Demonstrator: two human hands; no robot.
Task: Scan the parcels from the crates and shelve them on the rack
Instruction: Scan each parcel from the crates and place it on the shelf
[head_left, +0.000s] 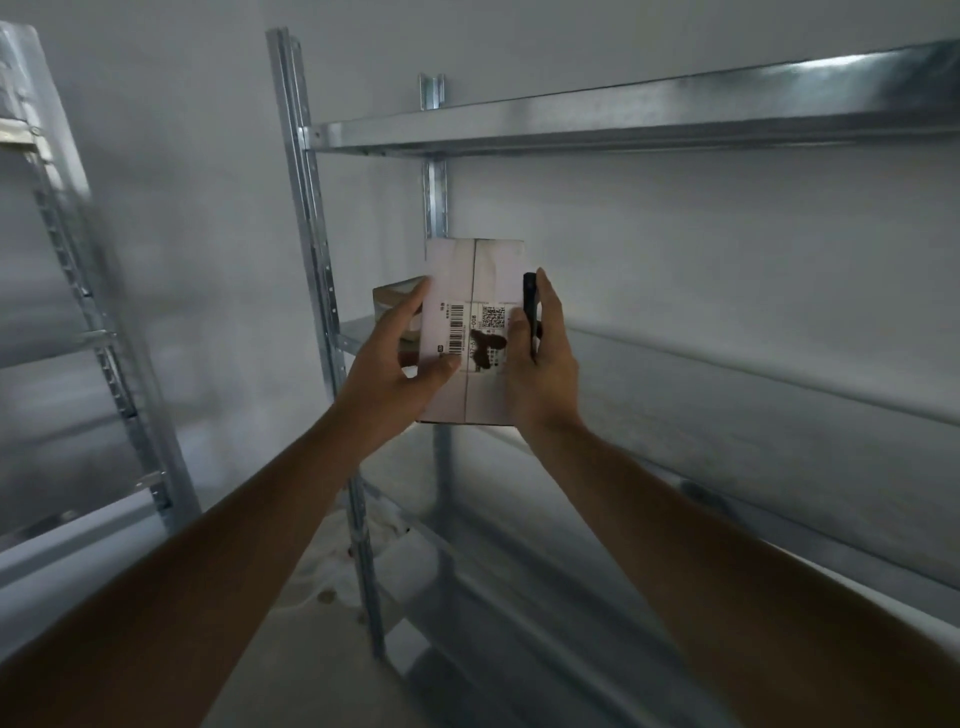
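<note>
Head view shows both arms stretched out toward a metal rack (623, 124), carrying a white parcel (475, 322) between the hands at the level of the middle shelf (358, 327). Its labelled face, with a barcode and a square code, is turned up toward the person, probably so the label stays readable once shelved. On the parcel's left edge, the left hand (400, 358) holds it with the thumb across the label side and the fingers along the edge. Over on the other side, the right hand (545, 358) presses against the right edge while also keeping a slim black scanner (530, 312) pinned under its thumb, likely so the tool need not be put down between parcels. The parcel looks raised above the shelf, not yet resting on it, though blur makes that uncertain. Another box (397, 306) already sits at the far left end of that shelf, just beside the upright post (311, 218), so the parcel seems meant for the spot to its right.
</note>
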